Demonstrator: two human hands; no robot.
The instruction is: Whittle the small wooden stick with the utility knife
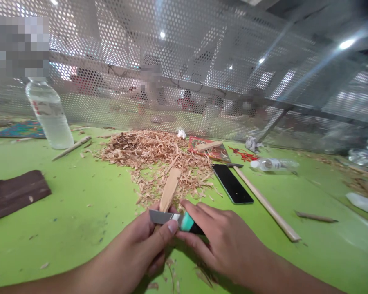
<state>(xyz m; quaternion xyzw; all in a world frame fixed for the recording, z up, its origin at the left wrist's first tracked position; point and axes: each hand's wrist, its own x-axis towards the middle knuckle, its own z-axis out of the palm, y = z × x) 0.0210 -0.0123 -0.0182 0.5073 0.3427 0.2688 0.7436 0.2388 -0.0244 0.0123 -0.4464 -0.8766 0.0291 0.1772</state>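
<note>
My left hand (144, 243) is closed around the lower part of a flat, pale piece of wood (171, 188), whose far end points away from me. In my right hand (223, 237) is a utility knife (187, 222) with a black and teal handle. Its wide blade lies across the wood, edge against or just over the surface. My left thumb presses near the base of the blade. The fingers under the wood are partly hidden. A heap of wood shavings (141, 147) spreads just beyond the wood.
On the green table (88, 196) stands a water bottle (50, 114) at the left, near a brown cloth (18, 192). Right of the shavings lie a phone (233, 183), a long wooden stick (266, 204) and a small plastic bottle (274, 164). A perforated metal screen (178, 81) closes off the back.
</note>
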